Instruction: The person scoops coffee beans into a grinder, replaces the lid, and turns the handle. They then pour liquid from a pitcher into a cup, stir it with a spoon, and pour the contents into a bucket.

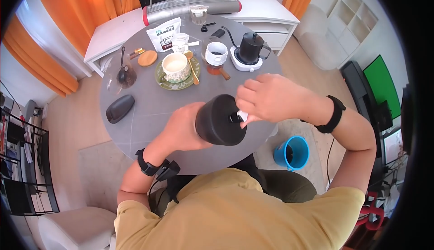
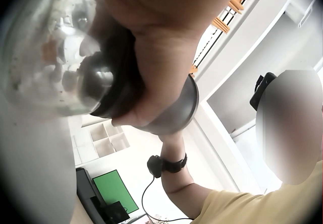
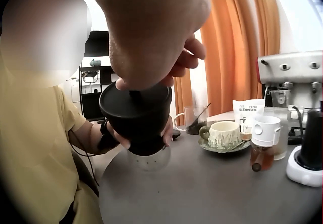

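Observation:
A manual coffee grinder (image 1: 216,125) with a wide black top is held over the near edge of the table. My left hand (image 1: 183,125) grips it round its black body. Beneath that grip, the left wrist view shows the grinder's clear glass jar (image 2: 45,68). Bent over the top, my right hand (image 1: 273,98) pinches a small white piece (image 1: 242,115) beside a black stem at the centre. In the right wrist view the black top (image 3: 133,105) sits below the right hand, whose palm side hides the stem.
Beyond the hands stand a cream cup (image 1: 176,66) on a green saucer, a white dripper (image 1: 216,53) and a black kettle (image 1: 251,48). A black elongated case-like thing (image 1: 120,109) and a glass with dark contents (image 1: 126,76) are at left. A blue bucket (image 1: 292,152) stands on the floor.

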### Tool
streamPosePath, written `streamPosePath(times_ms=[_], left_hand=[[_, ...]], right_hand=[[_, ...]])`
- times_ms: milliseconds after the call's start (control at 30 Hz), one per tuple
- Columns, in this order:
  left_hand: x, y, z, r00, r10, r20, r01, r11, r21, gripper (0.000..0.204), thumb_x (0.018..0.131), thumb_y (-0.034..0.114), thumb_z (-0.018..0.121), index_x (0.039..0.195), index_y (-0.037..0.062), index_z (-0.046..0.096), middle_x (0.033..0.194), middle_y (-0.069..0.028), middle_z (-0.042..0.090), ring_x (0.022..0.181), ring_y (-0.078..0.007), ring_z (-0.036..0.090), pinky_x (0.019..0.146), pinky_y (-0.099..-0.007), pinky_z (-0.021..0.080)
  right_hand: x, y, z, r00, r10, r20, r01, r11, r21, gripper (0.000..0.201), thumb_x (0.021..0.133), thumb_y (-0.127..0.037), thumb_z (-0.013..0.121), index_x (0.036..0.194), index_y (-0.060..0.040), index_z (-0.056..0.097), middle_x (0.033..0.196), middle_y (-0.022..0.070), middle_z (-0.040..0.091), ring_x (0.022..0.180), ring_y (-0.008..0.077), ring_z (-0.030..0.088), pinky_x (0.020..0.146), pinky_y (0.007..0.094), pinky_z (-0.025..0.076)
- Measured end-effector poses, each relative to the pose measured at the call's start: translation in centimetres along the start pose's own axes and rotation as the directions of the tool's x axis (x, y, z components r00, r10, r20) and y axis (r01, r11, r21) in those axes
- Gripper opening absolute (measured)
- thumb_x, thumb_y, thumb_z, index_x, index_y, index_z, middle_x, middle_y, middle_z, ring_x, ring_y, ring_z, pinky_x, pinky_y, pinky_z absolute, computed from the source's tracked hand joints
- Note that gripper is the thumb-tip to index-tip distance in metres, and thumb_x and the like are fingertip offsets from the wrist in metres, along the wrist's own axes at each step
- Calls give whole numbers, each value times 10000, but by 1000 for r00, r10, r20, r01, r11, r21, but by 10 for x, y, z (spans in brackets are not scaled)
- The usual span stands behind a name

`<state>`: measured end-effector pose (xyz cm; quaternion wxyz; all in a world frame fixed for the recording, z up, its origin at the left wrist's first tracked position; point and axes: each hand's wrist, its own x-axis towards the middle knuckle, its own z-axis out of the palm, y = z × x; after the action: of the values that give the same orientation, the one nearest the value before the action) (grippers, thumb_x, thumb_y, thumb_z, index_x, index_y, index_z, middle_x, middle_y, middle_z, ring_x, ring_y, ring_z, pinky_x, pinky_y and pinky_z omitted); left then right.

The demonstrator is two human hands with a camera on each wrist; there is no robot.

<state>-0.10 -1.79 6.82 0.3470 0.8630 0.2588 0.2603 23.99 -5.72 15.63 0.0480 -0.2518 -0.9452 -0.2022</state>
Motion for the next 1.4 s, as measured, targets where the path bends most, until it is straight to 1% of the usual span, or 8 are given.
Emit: streamPosePath(times_ms=[200,267,400,567,933,1000,1133,1400], left_hand=[[-3,-1,10,978,-46,-204,61,996,68,523,506,202,806,951,35,588,896,-140,631,863,-345,608,747,-393,489],[2,0,16,885,31,-464,141,932,333,504,507,184,802,933,30,583,871,-134,631,842,-340,613,738,-388,492],[7,5,11,886,48,-461,79,965,251,487,514,179,794,928,35,581,860,-132,628,832,-343,611,739,-391,492],[2,0,-11,997,3,-73,-4,1000,-10,517,515,220,802,957,53,591,883,-145,623,852,-355,602,761,-397,488],[-3,4,6,948,103,-303,-15,960,281,526,506,177,791,956,30,562,869,-142,616,838,-346,605,730,-402,482],[-3,3,8,908,138,-396,12,936,353,512,505,165,787,945,32,561,857,-141,613,824,-344,605,718,-404,482],[0,3,0,937,97,-336,38,926,375,517,509,189,794,948,33,570,857,-137,614,822,-344,607,716,-402,483],[-4,1,-13,999,0,-35,8,975,220,559,510,235,816,964,22,570,891,-148,624,855,-361,605,757,-410,486]], right_hand=[[3,-32,15,915,340,215,-389,886,252,516,892,-469,546,596,-51,485,505,54,442,441,214,428,436,319,353],[20,-43,7,459,639,617,-736,-115,667,591,923,-463,505,494,-63,429,434,40,373,409,189,324,411,323,307],[26,-38,-8,446,661,603,-646,-229,728,633,932,-491,480,484,-50,412,442,47,370,434,177,273,423,326,291],[8,-17,-22,966,258,23,-259,965,38,430,864,-490,553,742,-79,517,660,39,466,571,181,481,472,288,380],[17,-32,0,879,429,208,-475,823,310,509,895,-414,549,545,-57,452,463,73,421,433,222,460,430,322,365],[20,-31,6,470,666,579,-794,32,608,625,936,-478,424,519,-19,502,524,150,538,496,277,558,473,395,422],[13,-26,-1,467,582,666,-770,-102,629,659,931,-539,407,534,-22,503,524,146,536,498,282,554,506,391,438],[5,-9,6,999,-34,-26,34,999,-24,420,841,-495,556,781,-80,525,541,60,412,460,251,479,462,348,399]])
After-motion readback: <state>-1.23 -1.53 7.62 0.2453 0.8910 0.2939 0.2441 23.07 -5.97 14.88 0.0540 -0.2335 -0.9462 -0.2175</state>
